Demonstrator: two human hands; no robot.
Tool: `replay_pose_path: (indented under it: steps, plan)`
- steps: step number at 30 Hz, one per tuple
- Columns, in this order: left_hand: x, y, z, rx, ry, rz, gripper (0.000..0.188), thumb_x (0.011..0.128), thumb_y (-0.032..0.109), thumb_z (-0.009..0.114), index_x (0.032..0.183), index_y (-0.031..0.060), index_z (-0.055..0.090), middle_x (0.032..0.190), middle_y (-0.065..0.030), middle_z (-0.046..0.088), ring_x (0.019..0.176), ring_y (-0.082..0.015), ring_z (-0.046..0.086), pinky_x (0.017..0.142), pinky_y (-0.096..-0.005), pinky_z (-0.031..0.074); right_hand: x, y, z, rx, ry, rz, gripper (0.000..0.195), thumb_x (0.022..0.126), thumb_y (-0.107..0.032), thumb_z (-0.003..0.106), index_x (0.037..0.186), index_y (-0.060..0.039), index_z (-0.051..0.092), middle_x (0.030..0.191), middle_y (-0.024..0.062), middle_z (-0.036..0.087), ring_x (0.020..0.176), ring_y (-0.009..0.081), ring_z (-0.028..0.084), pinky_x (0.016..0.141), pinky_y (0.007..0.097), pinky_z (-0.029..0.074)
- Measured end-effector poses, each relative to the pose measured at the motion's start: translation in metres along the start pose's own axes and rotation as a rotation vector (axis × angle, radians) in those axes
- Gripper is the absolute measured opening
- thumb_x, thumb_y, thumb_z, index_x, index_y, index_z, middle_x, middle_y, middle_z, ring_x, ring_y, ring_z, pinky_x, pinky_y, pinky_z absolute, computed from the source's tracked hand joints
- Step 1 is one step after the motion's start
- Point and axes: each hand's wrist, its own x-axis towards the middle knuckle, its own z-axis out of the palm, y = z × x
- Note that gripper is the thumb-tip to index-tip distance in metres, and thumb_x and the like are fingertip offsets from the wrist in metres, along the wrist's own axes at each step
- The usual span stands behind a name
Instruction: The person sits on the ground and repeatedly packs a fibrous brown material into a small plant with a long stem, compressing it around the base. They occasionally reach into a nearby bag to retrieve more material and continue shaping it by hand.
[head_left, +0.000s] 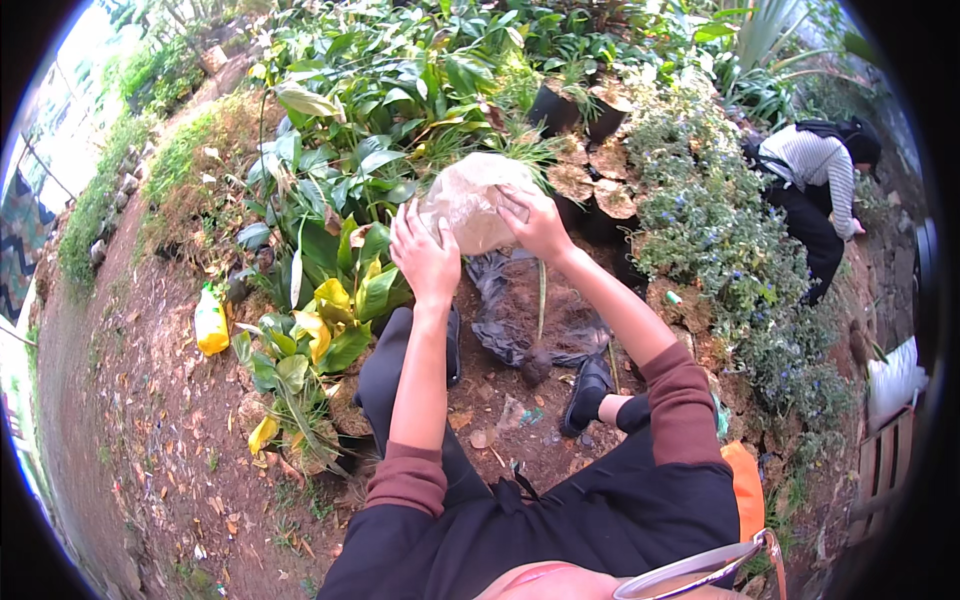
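A pale, crinkled, translucent plastic bag (472, 199) is held up between my two hands. My left hand (426, 259) grips its left side, with the thumb in front. Fingers of my right hand (536, 225) are bent over its right edge. Beneath the hands, a black plastic sheet or opened bag (491, 319) lies on the ground with loose brown soil (559, 304) on it. A long green stem or leaf (542, 292) crosses that soil and ends in a dark root ball (537, 365) at the near edge.
Leafy plants (352, 180) grow ahead and left, beside a yellow bottle (211, 324). Black grow bags (555, 110) and a blue-flowered shrub (697, 210) stand to the right. Beyond the shrub, another person (814, 161) bends down. My sandalled foot (589, 394) is beside the black plastic.
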Motion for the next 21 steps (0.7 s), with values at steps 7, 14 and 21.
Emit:
replay_pose_path:
  steps: [7,14,21]
  plan:
    - [-0.033,0.027,0.021,0.026,-0.746,-0.06,0.091,0.064,0.045,0.072,0.136,0.0077,0.031,0.129,-0.0178,0.049,0.119,-0.0305,0.047,0.101,-0.0499,0.032,-0.052,-0.058,-0.101,-0.202,-0.096,-0.111,0.042,0.072,0.0,0.058,0.114,-0.0019,0.06,0.11,0.0163,0.061,0.102,0.0324,0.057,0.088,0.0376,0.045]
    - [-0.08,0.05,0.053,-0.233,-1.045,0.099,0.038,0.072,0.035,0.069,0.097,0.0069,0.064,0.091,-0.0126,0.067,0.087,-0.0258,0.065,0.078,-0.0346,0.049,-0.092,-0.074,-0.168,-0.28,-0.09,-0.08,0.043,0.073,0.008,0.05,0.112,-0.003,0.061,0.108,0.0164,0.062,0.103,0.0321,0.057,0.09,0.0372,0.045]
    - [-0.079,0.041,0.079,-0.759,-0.817,-0.102,0.022,0.087,0.021,0.055,0.095,0.0006,0.057,0.083,-0.0084,0.061,0.078,-0.0139,0.054,0.073,-0.0282,0.043,-0.12,-0.095,-0.233,-0.314,-0.111,0.13,0.03,0.074,-0.004,0.058,0.103,-0.0045,0.065,0.115,0.0147,0.058,0.107,0.0315,0.054,0.093,0.0376,0.042]
